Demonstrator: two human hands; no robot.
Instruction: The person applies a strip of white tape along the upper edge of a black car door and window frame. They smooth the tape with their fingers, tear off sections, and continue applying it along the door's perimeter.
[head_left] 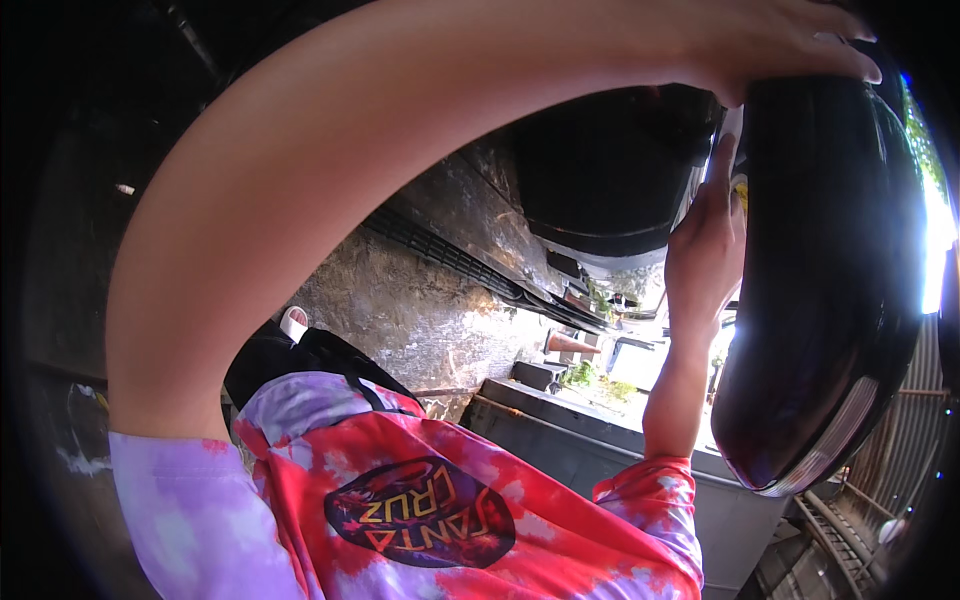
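A large glossy black rounded shell (830, 280), shaped like a helmet with a ribbed pale rim at its lower edge, fills the right side. My left arm arcs up from the lower left and over the view. My left hand (790, 40) lies on top of the shell with its fingers curled over it. My right hand (705, 245) comes up from below, its palm and straight fingers pressed against the shell's left edge. I am wearing a red and purple tie-dye shirt (420, 500) and dark straps (340, 360), seen low in the view.
A second dark rounded thing (610, 170) sits just left of the shell. Below it are a grey bin (600, 450), a mottled stone surface (420, 300) with a dark grate, plants, and a rusty metal fence (900, 450) at the right. Bright sunlight glares at the right.
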